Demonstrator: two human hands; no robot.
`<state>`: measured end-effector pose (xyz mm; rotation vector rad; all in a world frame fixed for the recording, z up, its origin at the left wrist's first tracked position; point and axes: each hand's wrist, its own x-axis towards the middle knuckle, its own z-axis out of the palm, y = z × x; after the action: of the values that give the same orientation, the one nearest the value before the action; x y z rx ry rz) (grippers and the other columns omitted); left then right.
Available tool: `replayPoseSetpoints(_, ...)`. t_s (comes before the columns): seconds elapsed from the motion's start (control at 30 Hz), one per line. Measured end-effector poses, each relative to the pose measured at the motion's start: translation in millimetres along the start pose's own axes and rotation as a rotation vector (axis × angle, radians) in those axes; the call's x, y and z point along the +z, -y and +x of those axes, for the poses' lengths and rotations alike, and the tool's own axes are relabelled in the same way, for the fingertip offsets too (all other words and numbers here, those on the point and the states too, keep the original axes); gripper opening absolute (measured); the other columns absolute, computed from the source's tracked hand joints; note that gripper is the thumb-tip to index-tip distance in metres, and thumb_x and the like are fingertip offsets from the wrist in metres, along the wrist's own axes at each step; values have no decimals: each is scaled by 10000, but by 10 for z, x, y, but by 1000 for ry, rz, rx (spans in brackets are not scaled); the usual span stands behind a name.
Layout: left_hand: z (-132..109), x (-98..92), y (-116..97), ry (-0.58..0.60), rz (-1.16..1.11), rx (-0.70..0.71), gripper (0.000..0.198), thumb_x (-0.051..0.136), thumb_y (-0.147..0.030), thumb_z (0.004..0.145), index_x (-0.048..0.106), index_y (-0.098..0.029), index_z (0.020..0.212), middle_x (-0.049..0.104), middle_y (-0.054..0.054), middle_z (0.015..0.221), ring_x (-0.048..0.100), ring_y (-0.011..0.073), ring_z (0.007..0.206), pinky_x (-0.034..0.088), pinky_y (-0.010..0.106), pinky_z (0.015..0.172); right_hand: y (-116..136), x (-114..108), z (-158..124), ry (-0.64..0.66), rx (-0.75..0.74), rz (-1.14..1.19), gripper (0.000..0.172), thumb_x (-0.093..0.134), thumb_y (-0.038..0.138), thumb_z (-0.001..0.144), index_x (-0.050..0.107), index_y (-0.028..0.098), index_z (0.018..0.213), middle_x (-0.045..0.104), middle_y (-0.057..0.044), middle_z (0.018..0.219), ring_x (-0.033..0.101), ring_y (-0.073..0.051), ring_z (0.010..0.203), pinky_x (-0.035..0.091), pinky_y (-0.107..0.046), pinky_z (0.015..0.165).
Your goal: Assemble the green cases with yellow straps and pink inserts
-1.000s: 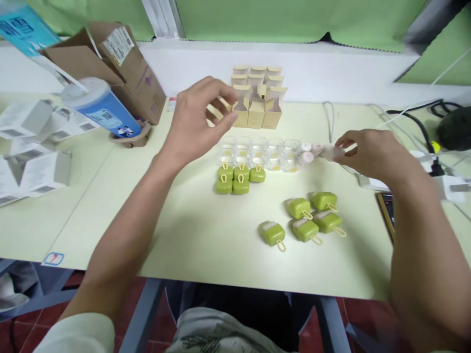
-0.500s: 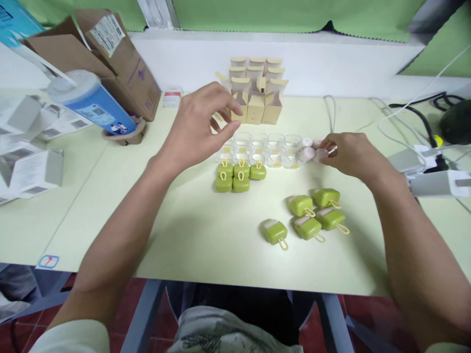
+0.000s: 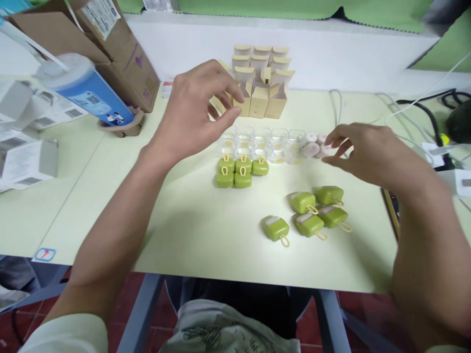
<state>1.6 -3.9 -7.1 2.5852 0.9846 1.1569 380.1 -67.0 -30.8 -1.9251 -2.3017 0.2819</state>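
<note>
My left hand [image 3: 198,108] hovers with thumb and fingers apart, holding nothing, in front of several small beige open-topped boxes [image 3: 259,100]. Below its fingertips lies a double row of clear plastic cups [image 3: 262,142] with yellow spots. At the right end of that row stand several pale pink rounded pieces [image 3: 312,149]. My right hand [image 3: 368,149] is just to the right of them, fingers spread and nothing visible between them. Several green cases with yellow loops [image 3: 243,180] sit together before the cups. More green cases with loops [image 3: 309,225] lie nearer, at the right, whitish parts showing.
A blue canister [image 3: 101,100] leans in a brown holder beside a large cardboard box [image 3: 134,73] at the back left. White cartons [image 3: 31,164] are piled at far left. Cables and a white plug [image 3: 456,182] occupy the right side, partly behind my right arm.
My right hand has drawn back to the right from the pale pink pieces, and its fingers have spread. My left hand keeps nearly the same pose. The view has shifted slightly.
</note>
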Motion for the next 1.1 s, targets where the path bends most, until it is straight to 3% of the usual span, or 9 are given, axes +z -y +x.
replayPoseSetpoints(0.1,-13,-12,-77,23,-16,-34,104,748,-394,1000,771,-296,1025,781,77,1172,758,241,917,630,420,673,511,10,-243,272,-345,150,302,831,473,936,798,257,1145,810,-92,1097,744,-291,946,557,-410,839)
replayPoseSetpoints(0.23,-35,37,-150,81,-65,-30,132,732,-408,1030,763,-280,1030,787,81,1163,747,228,919,634,417,729,1155,236,-514,542,-621,-52,420,968,260,822,810,241,1211,809,-108,1158,748,-360,1146,581,-407,857)
replayPoseSetpoints(0.33,-44,71,-189,158,-135,-25,208,776,-479,1018,764,-273,994,799,60,1064,740,215,888,642,411,754,1268,325,-555,594,-635,-156,414,881,108,836,804,222,1226,795,-131,1210,773,-352,1105,601,-407,816)
replayPoseSetpoints(0.4,-52,67,-232,235,-201,-54,213,803,-479,999,781,-269,970,811,50,1038,762,218,902,652,404,773,1160,285,-492,590,-633,23,393,807,111,885,789,256,1250,790,-105,1270,788,-311,1075,626,-408,826)
replayPoseSetpoints(0.47,-63,54,-293,341,-277,-72,148,795,-414,1000,811,-267,993,826,44,1047,795,219,940,661,379,779,999,200,-391,498,-582,332,352,773,212,950,762,311,1288,792,-64,1319,797,-283,1082,662,-434,890)
replayPoseSetpoints(0.57,-83,82,-410,442,-410,-120,147,829,-337,983,820,-274,1115,832,38,1113,831,206,973,664,320,738,846,113,-253,108,-363,816,364,804,392,966,688,363,1310,808,-44,1294,806,-286,1077,704,-497,931)
replayPoseSetpoints(0.7,-107,258,-545,276,-521,-242,277,912,-349,955,771,-249,1171,810,67,1224,831,201,951,661,289,686,913,192,-189,-280,-204,1084,359,871,375,902,653,378,1188,773,-41,1416,798,-321,1228,724,-529,960)
replayPoseSetpoints(0.9,-138,425,-545,76,-582,-288,300,935,-275,928,788,-186,1174,796,72,1248,770,150,949,657,253,728,1085,376,-172,-266,-226,1165,362,831,357,970,689,369,1304,768,-38,1493,731,-310,1425,642,-562,1189)
replayPoseSetpoints(1.1,-229,532,-604,-24,-174,-113,200,840,-195,993,821,-214,1191,797,77,1204,758,205,1034,656,369,929,1171,376,-207,-284,-88,1044,336,744,572,1061,691,409,1350,818,-39,1383,793,-342,1313,720,-577,1018)
